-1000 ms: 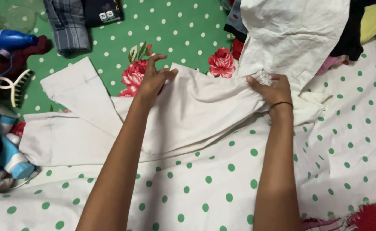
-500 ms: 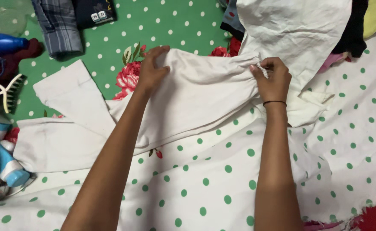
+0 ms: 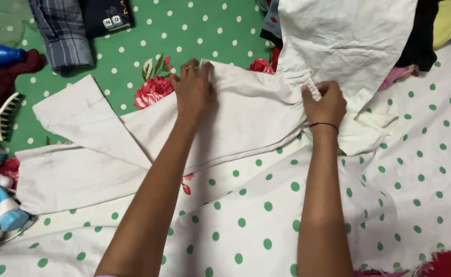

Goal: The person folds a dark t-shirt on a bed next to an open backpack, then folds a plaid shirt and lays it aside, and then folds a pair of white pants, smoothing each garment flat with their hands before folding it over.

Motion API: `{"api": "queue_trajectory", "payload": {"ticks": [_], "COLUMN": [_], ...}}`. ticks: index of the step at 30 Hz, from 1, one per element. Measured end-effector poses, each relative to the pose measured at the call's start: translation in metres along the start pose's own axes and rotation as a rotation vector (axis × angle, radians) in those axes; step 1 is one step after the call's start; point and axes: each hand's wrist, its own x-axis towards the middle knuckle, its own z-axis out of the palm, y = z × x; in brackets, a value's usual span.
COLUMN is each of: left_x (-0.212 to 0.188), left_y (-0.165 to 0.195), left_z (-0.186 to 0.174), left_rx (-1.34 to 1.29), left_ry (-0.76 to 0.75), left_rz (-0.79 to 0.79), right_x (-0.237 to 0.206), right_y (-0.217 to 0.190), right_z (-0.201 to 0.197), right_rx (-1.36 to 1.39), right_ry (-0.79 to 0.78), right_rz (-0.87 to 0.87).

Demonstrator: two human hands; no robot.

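**Both hands on white trousers**

The left hand [image 3: 193,91] lies flat, fingers spread, pressing the upper edge of the white trousers [image 3: 148,138]. The right hand [image 3: 327,102] is closed, pinching their gathered waistband. The trousers lie spread across a green dotted sheet [image 3: 133,46] and a white dotted sheet [image 3: 266,215], legs pointing left.

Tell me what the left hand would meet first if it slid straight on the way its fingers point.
Probably the red rose print on the green dotted sheet. The left hand lies on the white garment, fingers at its far edge; beyond looks like bare sheet.
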Motion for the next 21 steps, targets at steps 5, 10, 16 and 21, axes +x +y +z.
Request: {"api": "queue_trajectory", "payload": {"ticks": [5,10,16,21], "left_x": [-0.027,-0.091,-0.139,-0.147], "left_y": [0.033,0.068,0.064,0.049], "left_z": [-0.015,-0.039,-0.065,-0.069], "left_rx": [0.072,-0.216,-0.319,-0.462], "left_ry": [0.133,-0.064,-0.053,-0.067], "left_rz": [0.222,0.411,0.334,0.271], "right_x": [0.0,-0.014,-0.027,-0.029], "right_y": [-0.01,-0.026,-0.04,-0.046], "right_z": [-0.022,-0.039,-0.039,-0.037], "right_rx": [-0.088,-0.124,-0.036,0.15], "right_ry": [0.028,-0.044,-0.072,-0.338], "right_rz": [0.176,0.199,0.025,0.254]}}
